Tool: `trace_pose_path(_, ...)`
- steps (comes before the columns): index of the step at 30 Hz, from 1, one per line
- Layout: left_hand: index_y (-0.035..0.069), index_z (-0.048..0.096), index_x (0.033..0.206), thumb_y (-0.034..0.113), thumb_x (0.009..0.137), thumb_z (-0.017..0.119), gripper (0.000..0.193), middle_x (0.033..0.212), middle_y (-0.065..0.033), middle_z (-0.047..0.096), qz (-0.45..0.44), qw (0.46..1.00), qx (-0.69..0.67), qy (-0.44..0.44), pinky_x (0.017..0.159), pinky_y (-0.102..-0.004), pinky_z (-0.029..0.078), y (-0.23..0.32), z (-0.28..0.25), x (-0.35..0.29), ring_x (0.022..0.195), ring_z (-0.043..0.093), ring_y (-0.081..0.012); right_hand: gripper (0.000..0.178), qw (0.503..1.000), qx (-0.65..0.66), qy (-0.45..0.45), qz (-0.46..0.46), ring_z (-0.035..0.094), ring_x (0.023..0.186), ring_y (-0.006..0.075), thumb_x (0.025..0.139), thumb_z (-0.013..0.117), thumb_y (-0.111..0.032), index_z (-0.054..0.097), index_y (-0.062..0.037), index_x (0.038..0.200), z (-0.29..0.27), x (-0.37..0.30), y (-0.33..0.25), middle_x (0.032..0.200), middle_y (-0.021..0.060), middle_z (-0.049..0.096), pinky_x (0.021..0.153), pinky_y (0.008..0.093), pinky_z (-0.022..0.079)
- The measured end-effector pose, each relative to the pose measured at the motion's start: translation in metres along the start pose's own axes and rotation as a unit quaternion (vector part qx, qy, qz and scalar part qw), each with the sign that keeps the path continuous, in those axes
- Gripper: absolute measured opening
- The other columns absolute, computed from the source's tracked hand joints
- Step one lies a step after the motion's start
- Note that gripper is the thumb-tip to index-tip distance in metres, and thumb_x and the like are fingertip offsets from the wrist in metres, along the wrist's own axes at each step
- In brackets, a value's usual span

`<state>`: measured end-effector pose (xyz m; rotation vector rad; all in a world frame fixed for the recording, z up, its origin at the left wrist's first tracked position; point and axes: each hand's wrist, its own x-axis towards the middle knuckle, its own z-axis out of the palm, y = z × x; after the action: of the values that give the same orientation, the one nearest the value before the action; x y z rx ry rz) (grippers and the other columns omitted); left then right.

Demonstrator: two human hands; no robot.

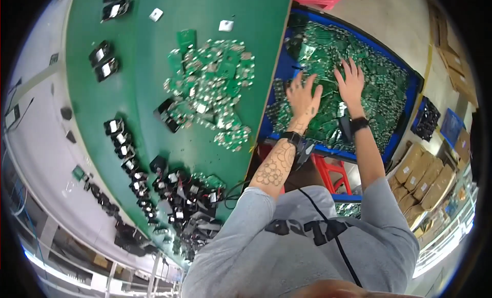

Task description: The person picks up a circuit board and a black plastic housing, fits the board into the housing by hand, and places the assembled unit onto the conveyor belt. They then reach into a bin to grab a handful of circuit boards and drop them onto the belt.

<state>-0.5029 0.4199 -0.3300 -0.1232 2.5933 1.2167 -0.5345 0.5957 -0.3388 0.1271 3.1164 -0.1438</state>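
Both my arms reach over a blue bin [397, 149] heaped with small green circuit boards [382, 93]. My left hand [304, 97] lies over the left part of the heap, fingers spread, with no object visible in it. To its right, my right hand [351, 85] stretches its fingers out over the boards, also holding nothing that I can see. Whether either palm touches the boards is hard to tell. Between my forearms a dark flat piece [344, 130] rests near the bin's close side.
A green-topped table [148, 57] stands left, bearing a pile of circuit boards [215, 77], a row of black housings [128, 159] and a heap of black parts [187, 200]. Red stools [333, 170] stand below the bin. Brown cartons [423, 175] are stacked at right.
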Motion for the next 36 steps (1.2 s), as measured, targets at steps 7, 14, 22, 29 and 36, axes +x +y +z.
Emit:
trace_pose_path(7, 0.013, 0.048, 0.135, 0.037, 0.092, 0.054, 0.05, 0.138, -0.0179, 0.044, -0.073, 0.964, -0.254, -0.004, 0.11, -0.046, 0.022, 0.006, -0.004, -0.023, 0.128, 0.038, -0.0333, 0.032, 0.984, 0.167, -0.006, -0.06, 0.05, 0.112, 0.0333, 0.093, 0.055, -0.026, 0.062, -0.0035, 0.114, 0.002, -0.072, -0.037, 0.119, 0.0145, 0.061, 0.1, 0.0417, 0.036)
trace_pose_path(14, 0.005, 0.047, 0.129, 0.021, 0.094, 0.054, 0.039, 0.127, -0.0172, 0.047, -0.115, 0.906, -0.403, 0.06, 0.1, -0.0396, 0.037, 0.039, -0.01, -0.031, 0.117, 0.046, -0.0321, 0.04, 0.656, 0.619, -0.091, 0.423, 0.055, 0.097, 0.016, 0.095, 0.044, -0.018, 0.056, -0.0022, 0.131, -0.075, -0.039, -0.097, 0.122, 0.0108, 0.059, 0.087, 0.027, 0.043)
trace_pose_path(22, 0.009, 0.052, 0.121, 0.02, 0.088, 0.058, 0.036, 0.127, -0.0178, 0.045, 0.012, 0.9, -0.432, 0.052, 0.101, -0.0459, 0.033, 0.093, -0.04, -0.038, 0.117, 0.042, -0.0378, 0.05, 0.71, 0.655, 0.092, 0.242, 0.055, 0.112, 0.0231, 0.093, 0.041, -0.018, 0.041, 0.0005, 0.14, -0.092, -0.063, -0.078, 0.133, 0.0159, 0.051, 0.095, 0.0349, 0.046)
trace_pose_path(29, 0.015, 0.055, 0.12, 0.023, 0.084, 0.06, 0.037, 0.131, -0.0215, 0.043, 0.091, 0.909, -0.391, 0.11, 0.095, -0.0532, 0.037, 0.124, -0.129, -0.054, 0.115, 0.04, -0.0438, 0.057, 0.505, 0.826, 0.086, 0.237, 0.054, 0.113, 0.0351, 0.091, 0.037, -0.033, 0.039, -0.0111, 0.144, -0.155, -0.067, -0.157, 0.126, 0.0177, 0.055, 0.098, 0.0479, 0.043)
trace_pose_path(36, 0.018, 0.061, 0.118, 0.023, 0.078, 0.066, 0.041, 0.134, -0.0233, 0.042, 0.13, 0.933, -0.179, 0.284, 0.096, -0.0532, 0.036, 0.097, -0.248, -0.093, 0.117, 0.041, -0.0429, 0.057, 0.405, 0.895, -0.038, 0.183, 0.053, 0.113, 0.0327, 0.092, 0.035, -0.032, 0.039, -0.0081, 0.143, -0.187, -0.088, -0.248, 0.127, 0.0166, 0.054, 0.1, 0.0459, 0.041)
